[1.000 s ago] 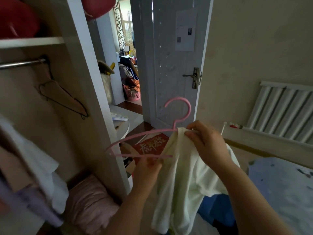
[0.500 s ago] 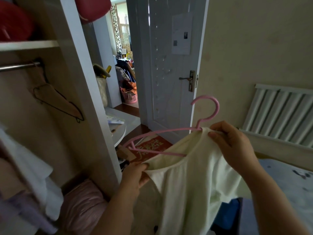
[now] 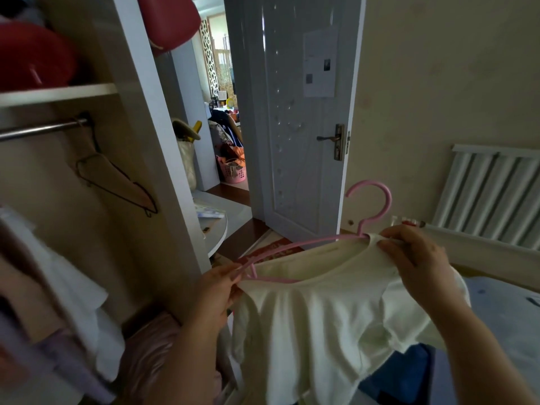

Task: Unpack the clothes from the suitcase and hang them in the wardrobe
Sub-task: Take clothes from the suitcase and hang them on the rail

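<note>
Red basin point(image 3: 32, 57) on wardrobe shelf point(image 3: 58, 93); hanger point(image 3: 117, 182) on rail point(image 3: 41, 130).

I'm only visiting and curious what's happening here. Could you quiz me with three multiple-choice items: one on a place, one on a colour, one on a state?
1. Where is the round red plastic basin?
A. on the wardrobe's top shelf
B. on the floor
C. on the radiator

2. What colour is the plastic hanger being held?
A. black
B. pink
C. blue

3. What is the right hand doing?
A. turning the door handle
B. hanging idle
C. pinching the cream-white fabric shirt at the hanger's neck

Answers: 1 A, the basin sits above the metal rail; 2 B, its hook is plainly pink; 3 C, thumb and fingers clamp the collar.
</note>
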`<state>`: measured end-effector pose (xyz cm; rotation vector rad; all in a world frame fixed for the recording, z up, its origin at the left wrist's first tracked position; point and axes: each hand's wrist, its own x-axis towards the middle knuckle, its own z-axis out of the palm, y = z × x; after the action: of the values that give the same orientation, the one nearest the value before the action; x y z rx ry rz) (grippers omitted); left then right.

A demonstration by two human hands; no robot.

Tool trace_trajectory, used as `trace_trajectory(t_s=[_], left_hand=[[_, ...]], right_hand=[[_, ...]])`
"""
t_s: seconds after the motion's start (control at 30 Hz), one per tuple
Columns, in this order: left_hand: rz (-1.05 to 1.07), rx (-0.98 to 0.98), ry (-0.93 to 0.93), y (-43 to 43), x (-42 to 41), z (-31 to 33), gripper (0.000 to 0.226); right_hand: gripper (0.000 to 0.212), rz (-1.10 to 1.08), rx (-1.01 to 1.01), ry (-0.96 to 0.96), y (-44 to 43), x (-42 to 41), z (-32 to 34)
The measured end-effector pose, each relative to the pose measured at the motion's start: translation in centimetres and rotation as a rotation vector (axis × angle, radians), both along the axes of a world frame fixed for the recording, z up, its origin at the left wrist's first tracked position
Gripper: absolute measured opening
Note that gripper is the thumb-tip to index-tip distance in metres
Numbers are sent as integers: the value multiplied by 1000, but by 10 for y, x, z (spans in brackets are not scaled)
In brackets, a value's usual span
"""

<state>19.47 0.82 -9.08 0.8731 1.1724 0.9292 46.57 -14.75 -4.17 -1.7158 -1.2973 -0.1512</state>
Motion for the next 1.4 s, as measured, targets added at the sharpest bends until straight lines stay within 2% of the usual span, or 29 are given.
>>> trace_trajectory(t_s=[0.17,0.4,0.57,0.67,0.83,0.93,1.13,1.17,1.3,1.4], left_hand=[[-87,69,81,-14,-6,8,16],[2,-9,110,-9,-7,10,20],[31,102,283,-4,-9,11,19],[37,130,369,-4,-12,13,16],[10,185,523,-13,-13,18,18],[26,240,619,-16,-16,19,16],[102,328,667,-18,-24,31,15],[116,328,641,-18,-23,33,15],[14,216,295,-25,-12,45,16],[-125,290,194,-33,2,48,20]], right_hand=[[7,-27,16,-27,-4,1,-2],[13,1,-67,8,-8,-2,-9],[4,-29,-42,-75,-7,-2,-6],[14,-32,-55,-116,-6,-4,-2],[13,-39,-72,-128,-7,-6,-5],[5,0,-75,-125,-7,-7,-8],[8,-21,-177,-214,-3,-18,-15],[8,-29,-172,-218,1,-23,-16],[8,-42,-58,-142,15,-42,-19],[7,0,-31,-56,24,-53,-24]])
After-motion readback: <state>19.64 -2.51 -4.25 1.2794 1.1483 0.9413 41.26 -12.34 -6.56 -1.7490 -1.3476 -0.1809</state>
